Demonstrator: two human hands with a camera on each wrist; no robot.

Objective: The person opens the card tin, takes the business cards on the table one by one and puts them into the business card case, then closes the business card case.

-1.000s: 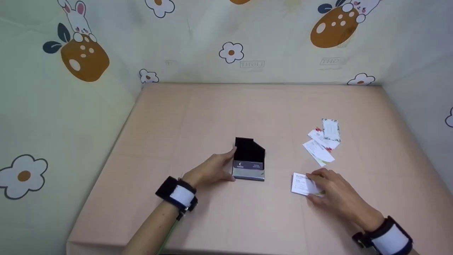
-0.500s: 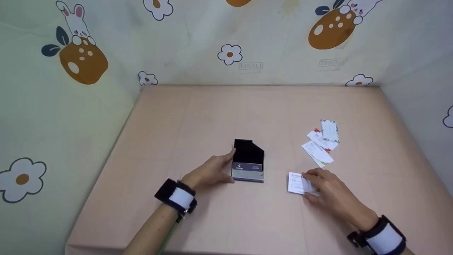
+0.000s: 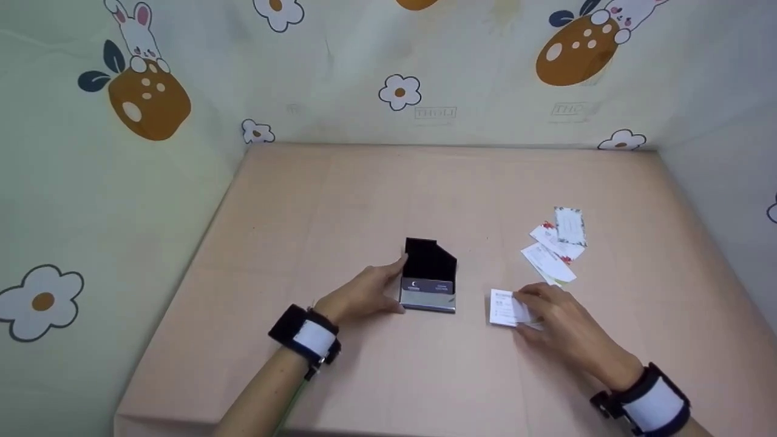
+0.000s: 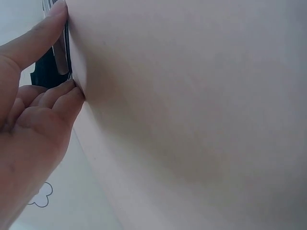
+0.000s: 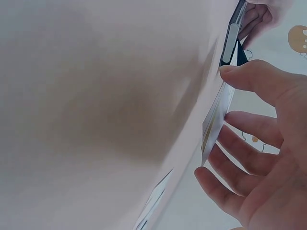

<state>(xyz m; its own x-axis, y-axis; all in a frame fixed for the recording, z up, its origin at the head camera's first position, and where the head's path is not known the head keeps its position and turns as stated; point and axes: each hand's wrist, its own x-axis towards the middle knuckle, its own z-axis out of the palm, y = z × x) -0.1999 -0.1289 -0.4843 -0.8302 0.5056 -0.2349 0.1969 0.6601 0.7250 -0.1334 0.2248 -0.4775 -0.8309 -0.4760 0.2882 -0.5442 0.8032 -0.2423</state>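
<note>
Pinching a small white printed card (image 3: 507,308) flat on the pinkish table (image 3: 376,194), my right hand (image 3: 561,325) curls around it; my left hand (image 3: 364,292) grips the open black card case (image 3: 429,276) nearby, with loose white cards (image 3: 555,243) scattered beyond.

The tabletop (image 3: 340,206) lies bare across its whole far half and down the left side, so a hand could sweep there freely. Printed walls (image 3: 425,67) shut it in on the left, far and right. Mid-table the open black card case (image 3: 428,278) stands upright, the left hand (image 3: 364,291) clasped against its left side. Just right of it a narrow lane of bare table runs to the small stack of cards (image 3: 504,308) under the right hand (image 3: 561,325). Farther right, loose cards (image 3: 553,246) lie fanned out, near the right hand but apart. The near edge between both forearms is bare.
</note>
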